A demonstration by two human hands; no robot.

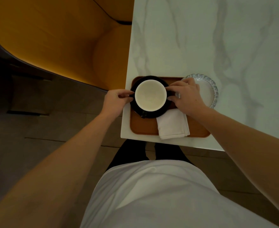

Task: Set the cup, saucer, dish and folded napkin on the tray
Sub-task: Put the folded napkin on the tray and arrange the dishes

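Both hands (152,97) on saucer (161,112), cup (150,96) atop.

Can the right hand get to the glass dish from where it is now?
Probably yes. The right hand is on the saucer, and the glass dish lies just beyond it on the table, partly under the hand, with nothing between them.

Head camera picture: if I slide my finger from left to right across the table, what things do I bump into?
Left hand → cup sitting on the dark saucer → right hand → glass dish. The napkin lies nearer, below the right hand, so it has no clear place.
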